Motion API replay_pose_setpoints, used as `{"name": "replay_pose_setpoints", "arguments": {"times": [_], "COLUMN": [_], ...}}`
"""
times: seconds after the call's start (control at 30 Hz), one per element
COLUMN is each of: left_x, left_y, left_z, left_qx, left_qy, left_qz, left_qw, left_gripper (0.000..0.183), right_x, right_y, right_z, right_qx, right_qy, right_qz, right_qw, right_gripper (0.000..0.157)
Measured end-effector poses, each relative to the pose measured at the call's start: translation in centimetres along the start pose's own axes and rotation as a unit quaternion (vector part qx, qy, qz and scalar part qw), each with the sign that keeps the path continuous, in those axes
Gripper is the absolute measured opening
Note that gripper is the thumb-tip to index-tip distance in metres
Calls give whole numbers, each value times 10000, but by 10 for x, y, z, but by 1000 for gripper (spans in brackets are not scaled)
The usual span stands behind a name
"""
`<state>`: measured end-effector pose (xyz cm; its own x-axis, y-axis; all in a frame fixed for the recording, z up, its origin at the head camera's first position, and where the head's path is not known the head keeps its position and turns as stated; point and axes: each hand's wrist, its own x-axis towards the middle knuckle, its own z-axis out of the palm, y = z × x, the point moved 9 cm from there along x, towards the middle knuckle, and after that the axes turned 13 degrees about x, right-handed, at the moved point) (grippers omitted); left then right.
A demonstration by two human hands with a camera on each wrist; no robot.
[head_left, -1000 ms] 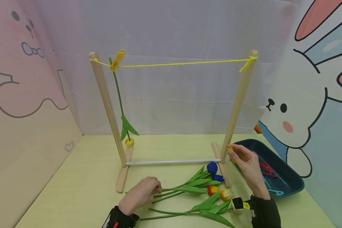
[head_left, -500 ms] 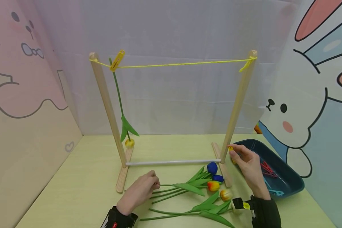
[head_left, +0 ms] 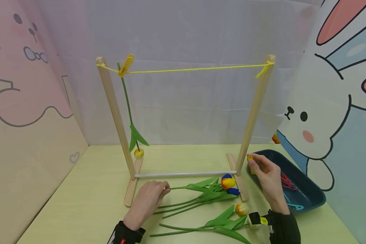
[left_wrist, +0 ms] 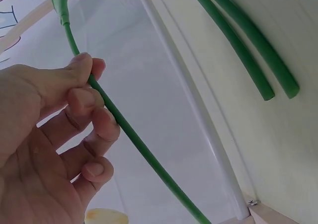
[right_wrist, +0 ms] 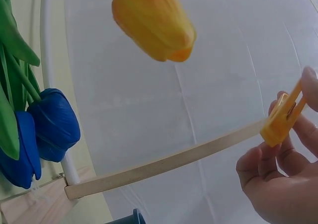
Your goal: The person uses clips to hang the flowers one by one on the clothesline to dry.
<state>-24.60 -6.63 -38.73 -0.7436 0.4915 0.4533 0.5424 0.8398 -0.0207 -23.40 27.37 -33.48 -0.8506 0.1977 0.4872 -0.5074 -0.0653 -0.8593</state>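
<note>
My left hand pinches the green stem of an orange-yellow tulip between thumb and fingers; in the left wrist view the stem runs down past the fingertips. The tulip's bloom hangs raised in the right wrist view, beside blue tulips on the table. A yellow clothespin is pinched in my right hand, beside the rack's right post. From the yellow line a yellow tulip hangs bloom down, clipped by another yellow clothespin.
A wooden rack with a right post and white crossbar stands behind the flowers. The dark blue tray at right holds red clothespins and light blue ones. More tulips lie at the table's front.
My left hand has lifted the orange-yellow tulip off the other stems and moved it away from me, so its bloom now overlaps the blue ones. The right hand has shifted slightly right with the clothespin.
</note>
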Motion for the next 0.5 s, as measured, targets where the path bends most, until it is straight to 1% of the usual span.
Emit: {"name": "replay_pose_setpoints", "arguments": {"times": [0.13, 0.3, 0.4, 0.5], "left_x": [0, 1, 0, -1], "left_y": [-2, -6, -8, -11], "left_z": [-4, -6, -6, -10], "left_qx": [37, 39, -139, -481], "left_qy": [168, 126, 164, 439], "left_qz": [-176, -480, -672, -809], "left_qw": [9997, 9988, 9975, 9946], "left_gripper": [5, 6, 5, 5], "right_x": [0, 1, 0, 0], "right_y": [1, 1, 1, 1], "right_z": [-2, -1, -2, -3], "right_qx": [-39, 4, -47, -95], "right_qy": [72, 26, 39, 83], "right_qz": [48, 36, 61, 88], "right_qw": [10000, 10000, 10000, 9999], "right_gripper": [24, 22, 20, 20]}}
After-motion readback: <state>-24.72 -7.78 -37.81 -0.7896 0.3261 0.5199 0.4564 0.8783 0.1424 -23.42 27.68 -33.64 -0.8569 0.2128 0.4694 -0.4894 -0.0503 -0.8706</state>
